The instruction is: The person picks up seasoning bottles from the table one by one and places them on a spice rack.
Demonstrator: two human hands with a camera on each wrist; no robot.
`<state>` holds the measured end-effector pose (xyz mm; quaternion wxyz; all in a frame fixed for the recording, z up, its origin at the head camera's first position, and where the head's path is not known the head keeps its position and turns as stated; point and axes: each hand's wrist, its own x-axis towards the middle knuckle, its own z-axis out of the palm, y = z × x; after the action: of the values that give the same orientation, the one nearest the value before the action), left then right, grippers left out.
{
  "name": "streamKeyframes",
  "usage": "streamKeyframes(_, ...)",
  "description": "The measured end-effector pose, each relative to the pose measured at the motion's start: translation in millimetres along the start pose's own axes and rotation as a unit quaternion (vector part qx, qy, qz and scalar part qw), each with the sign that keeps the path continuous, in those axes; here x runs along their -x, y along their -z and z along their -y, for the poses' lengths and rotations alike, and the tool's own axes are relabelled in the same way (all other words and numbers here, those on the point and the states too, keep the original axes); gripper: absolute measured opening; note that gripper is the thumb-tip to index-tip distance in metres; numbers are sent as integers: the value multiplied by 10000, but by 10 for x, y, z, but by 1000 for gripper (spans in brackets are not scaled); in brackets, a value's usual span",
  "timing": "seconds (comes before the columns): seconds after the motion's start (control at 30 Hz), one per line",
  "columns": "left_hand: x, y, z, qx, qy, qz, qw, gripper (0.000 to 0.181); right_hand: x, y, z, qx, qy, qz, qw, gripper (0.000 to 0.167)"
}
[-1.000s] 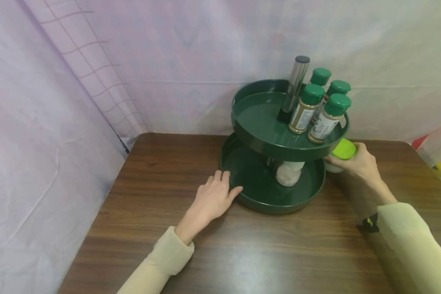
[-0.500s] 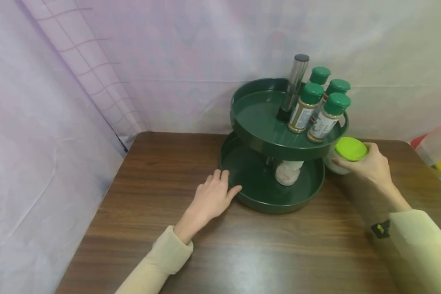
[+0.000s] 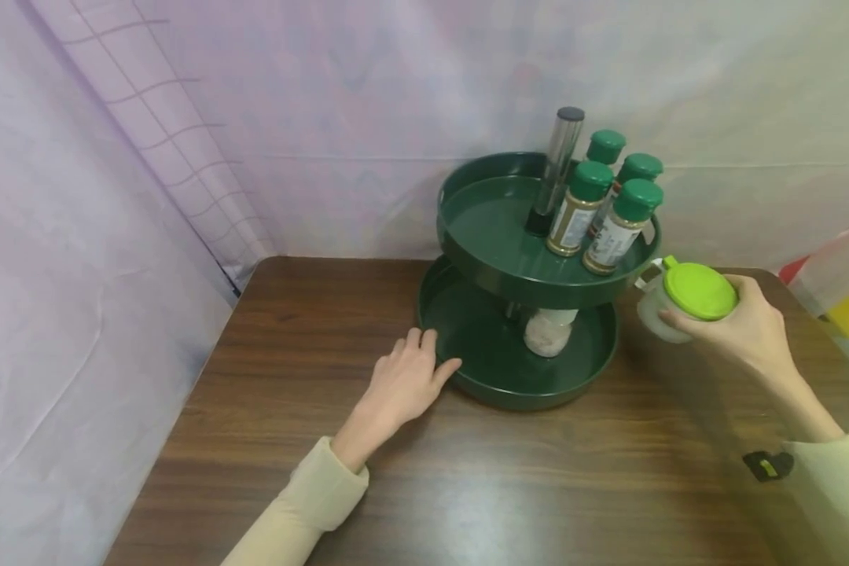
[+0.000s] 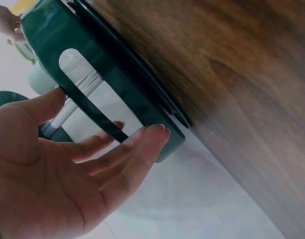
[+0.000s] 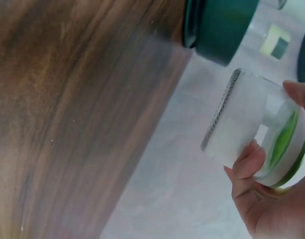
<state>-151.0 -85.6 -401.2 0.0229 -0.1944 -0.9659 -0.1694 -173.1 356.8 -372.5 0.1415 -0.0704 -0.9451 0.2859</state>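
Observation:
My right hand (image 3: 750, 326) grips a clear seasoning jar (image 3: 668, 314) of white contents with a bright green lid. The jar is raised and tilted to the right of a dark green two-tier round rack (image 3: 516, 397); in the right wrist view the jar (image 5: 237, 119) hangs off the table, thumb and fingers round it near the lid. Against the left rim of the rack's lower tier rests my left hand (image 3: 405, 377). In the left wrist view its loosely extended fingers (image 4: 127, 169) and thumb touch the rim (image 4: 92, 107) by a handle slot.
Several green-capped spice bottles (image 3: 611, 240) and a tall clear tube (image 3: 557, 161) with a dark cap stand on the upper tier. A small jar (image 3: 548, 334) of pale contents sits on the lower tier. Brown wooden table (image 3: 509, 487); pale cloth (image 3: 368, 141) hangs behind.
My right hand has drawn the green-lidded jar out from beside the rack, to the right and upward, and more of it shows. The left hand stays at the rim.

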Motion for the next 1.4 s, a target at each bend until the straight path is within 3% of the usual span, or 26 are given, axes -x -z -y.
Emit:
streamKeyframes(0.33,15,-3,-9,22,-81,-71,9999,63,317,112,200,-14,279,100,9996,93)
streamKeyframes(0.93,11,-14,-14,-59,-149,-161,9997,61,747,78,586,-124,745,372,9965,95)
streamKeyframes(1.4,21,-2,-17,3,-146,-140,9998,57,860,-225,995,-427,1578,300,9861,91)
